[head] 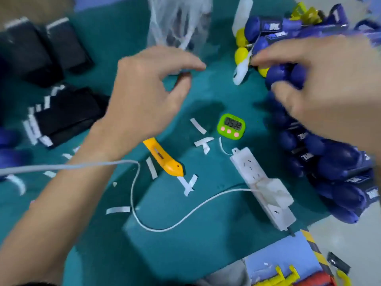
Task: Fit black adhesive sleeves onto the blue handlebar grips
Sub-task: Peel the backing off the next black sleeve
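Note:
Blue handlebar grips [334, 164] are piled along the right side of the green table, with more at the top right [266, 27]. My right hand [321, 83] reaches into the pile, thumb and fingers curled round one blue grip [285, 76]. A white strip [240, 72] hangs just below its fingertips. Stacks of black adhesive sleeves [64, 116] with white backing edges lie at the left, and more black stacks [41, 46] sit behind them. My left hand [144, 93] hovers over the middle of the table with fingers loosely curved and nothing in it. The picture is motion-blurred.
A green timer [231, 126], a yellow utility knife [165, 157] and a white power strip [261, 186] with its cable [165, 228] lie mid-table among several peeled white strips [203, 144]. A clear plastic bag [179, 23] stands at the back. Yellow caps [241, 54] sit beside the grips.

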Demonstrator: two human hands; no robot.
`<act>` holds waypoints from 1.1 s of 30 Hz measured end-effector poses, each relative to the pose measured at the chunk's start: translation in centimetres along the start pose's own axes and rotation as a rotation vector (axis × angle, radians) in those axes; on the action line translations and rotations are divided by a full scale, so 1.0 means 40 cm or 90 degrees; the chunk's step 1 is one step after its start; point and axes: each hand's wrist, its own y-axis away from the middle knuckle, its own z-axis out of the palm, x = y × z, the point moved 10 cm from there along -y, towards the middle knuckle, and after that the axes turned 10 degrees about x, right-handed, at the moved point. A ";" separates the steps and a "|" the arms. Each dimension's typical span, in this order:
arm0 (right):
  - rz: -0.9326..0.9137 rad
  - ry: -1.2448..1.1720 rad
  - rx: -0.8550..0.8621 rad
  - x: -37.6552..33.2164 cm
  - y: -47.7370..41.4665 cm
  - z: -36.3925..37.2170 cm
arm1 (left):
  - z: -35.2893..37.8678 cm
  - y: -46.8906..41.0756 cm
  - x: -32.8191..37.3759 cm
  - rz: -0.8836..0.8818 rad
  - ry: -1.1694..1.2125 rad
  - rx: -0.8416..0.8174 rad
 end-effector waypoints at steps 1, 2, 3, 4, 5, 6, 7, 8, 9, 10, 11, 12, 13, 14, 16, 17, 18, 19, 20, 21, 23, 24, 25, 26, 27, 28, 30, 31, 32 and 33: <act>-0.018 0.011 -0.039 -0.059 0.009 0.040 | -0.041 0.034 -0.031 -0.021 -0.013 0.017; -0.033 0.011 -0.091 -0.118 0.013 0.085 | -0.086 0.071 -0.065 -0.043 -0.028 0.036; -0.063 0.006 -0.147 -0.188 0.022 0.131 | -0.133 0.110 -0.103 -0.071 -0.041 0.053; -0.099 -0.004 -0.196 -0.259 0.027 0.172 | -0.182 0.154 -0.146 -0.107 -0.056 0.071; -0.129 -0.013 -0.235 -0.325 0.028 0.211 | -0.234 0.201 -0.194 -0.150 -0.071 0.091; -0.151 -0.023 -0.261 -0.388 0.024 0.247 | -0.288 0.253 -0.244 -0.198 -0.092 0.112; -0.168 -0.033 -0.268 -0.446 0.018 0.285 | -0.344 0.307 -0.294 -0.245 -0.121 0.131; -0.188 -0.038 -0.264 -0.504 0.009 0.325 | -0.399 0.361 -0.338 -0.286 -0.160 0.148; -0.200 -0.040 -0.251 -0.541 -0.003 0.364 | -0.431 0.405 -0.381 -0.321 -0.194 0.153; -0.210 -0.048 -0.250 -0.597 -0.017 0.411 | -0.482 0.455 -0.423 -0.356 -0.229 0.162; -0.217 -0.064 -0.259 -0.653 -0.030 0.464 | -0.535 0.504 -0.461 -0.394 -0.262 0.173; -0.222 -0.084 -0.272 -0.710 -0.043 0.517 | -0.584 0.550 -0.496 -0.430 -0.293 0.185; -0.229 -0.108 -0.280 -0.768 -0.058 0.570 | -0.634 0.593 -0.528 -0.460 -0.327 0.198; -0.230 -0.129 -0.287 -0.820 -0.070 0.622 | -0.677 0.629 -0.554 -0.478 -0.360 0.204; -0.227 -0.155 -0.292 -0.914 -0.078 0.714 | -0.740 0.688 -0.604 -0.494 -0.423 0.181; -0.231 -0.160 -0.295 -0.959 -0.073 0.754 | -0.761 0.714 -0.630 -0.507 -0.452 0.153; -0.244 -0.158 -0.295 -1.002 -0.064 0.788 | -0.776 0.737 -0.657 -0.519 -0.478 0.123; -0.264 -0.153 -0.292 -1.039 -0.051 0.817 | -0.783 0.752 -0.683 -0.521 -0.504 0.087; -0.285 -0.149 -0.285 -1.071 -0.040 0.841 | -0.784 0.761 -0.706 -0.518 -0.526 0.046; -0.299 -0.150 -0.281 -1.095 -0.028 0.860 | -0.782 0.766 -0.726 -0.517 -0.541 0.006; -0.318 -0.141 -0.276 -1.120 -0.015 0.886 | -0.785 0.764 -0.753 -0.526 -0.532 -0.043; -0.332 -0.133 -0.273 -1.125 -0.013 0.894 | -0.790 0.760 -0.760 -0.534 -0.512 -0.052; -0.342 -0.131 -0.274 -1.124 -0.012 0.897 | -0.796 0.755 -0.760 -0.534 -0.497 -0.053; -0.346 -0.140 -0.276 -1.119 -0.012 0.892 | -0.802 0.746 -0.749 -0.522 -0.491 -0.045; -0.345 -0.162 -0.275 -1.108 -0.013 0.876 | -0.806 0.734 -0.728 -0.499 -0.496 -0.031; -0.340 -0.191 -0.265 -1.090 -0.018 0.851 | -0.805 0.717 -0.698 -0.467 -0.504 -0.011; -0.313 -0.263 -0.224 -1.025 -0.028 0.781 | -0.784 0.678 -0.622 -0.394 -0.514 0.036; -0.293 -0.294 -0.205 -0.980 -0.029 0.746 | -0.762 0.659 -0.583 -0.363 -0.513 0.053; -0.272 -0.311 -0.189 -0.926 -0.025 0.714 | -0.733 0.640 -0.547 -0.336 -0.505 0.060; -0.247 -0.311 -0.176 -0.866 -0.018 0.688 | -0.694 0.621 -0.518 -0.315 -0.489 0.059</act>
